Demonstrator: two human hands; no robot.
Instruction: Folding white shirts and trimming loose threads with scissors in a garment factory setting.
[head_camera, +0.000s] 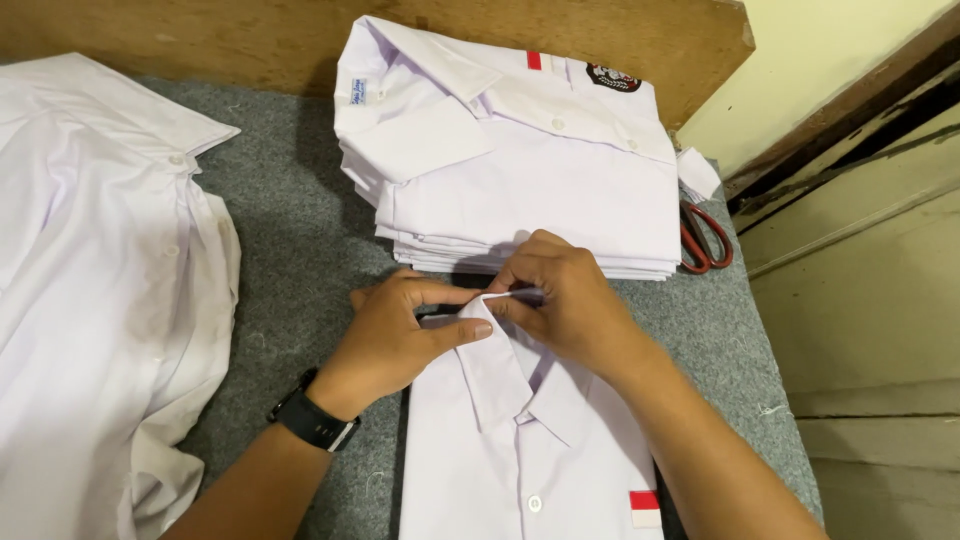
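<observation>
A folded white shirt (520, 470) lies on the grey felt table (290, 220) right in front of me, collar pointing away. My left hand (395, 335), with a black watch on its wrist, presses the collar's left side, thumb and fingers pinching the collar fold. My right hand (565, 300) pinches the top of the same collar (495, 365) from the right. Both hands meet at the back of the collar.
A stack of folded white shirts (530, 170) sits just beyond my hands. An unfolded white shirt (90, 290) spreads over the left of the table. Red-handled scissors (705, 240) lie by the stack's right side. A wooden board stands behind; the table's right edge drops off.
</observation>
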